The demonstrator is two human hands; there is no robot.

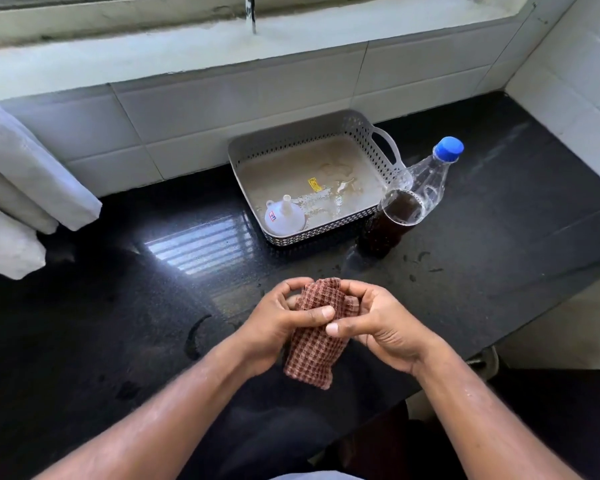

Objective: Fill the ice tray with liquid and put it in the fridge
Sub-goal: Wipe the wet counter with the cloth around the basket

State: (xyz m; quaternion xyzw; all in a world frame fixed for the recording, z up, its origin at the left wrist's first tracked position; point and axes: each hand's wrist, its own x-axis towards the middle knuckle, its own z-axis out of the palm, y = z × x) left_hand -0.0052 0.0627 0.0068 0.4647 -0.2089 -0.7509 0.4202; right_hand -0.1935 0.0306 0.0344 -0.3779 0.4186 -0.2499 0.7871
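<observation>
Above the black counter (125, 306) both my hands hold a red-and-white checked cloth (312, 348). My left hand (281, 323) grips its left side, thumb pressed across the front. My right hand (381, 323) curls round its right side. A clear plastic bottle (406, 202) with a blue cap and dark brown liquid in its lower part stands behind my hands, at the right of a grey perforated basket (291, 140). A white funnel (284, 216) lies upside down in the basket's near left corner. No ice tray is in view.
The basket's floor looks wet and stained, with a small yellow sticker (314, 184). Drops and streaks of liquid lie on the counter near the bottle. A white tiled wall runs behind, a folded white cloth (25, 188) hangs at far left, and the counter's edge is at right.
</observation>
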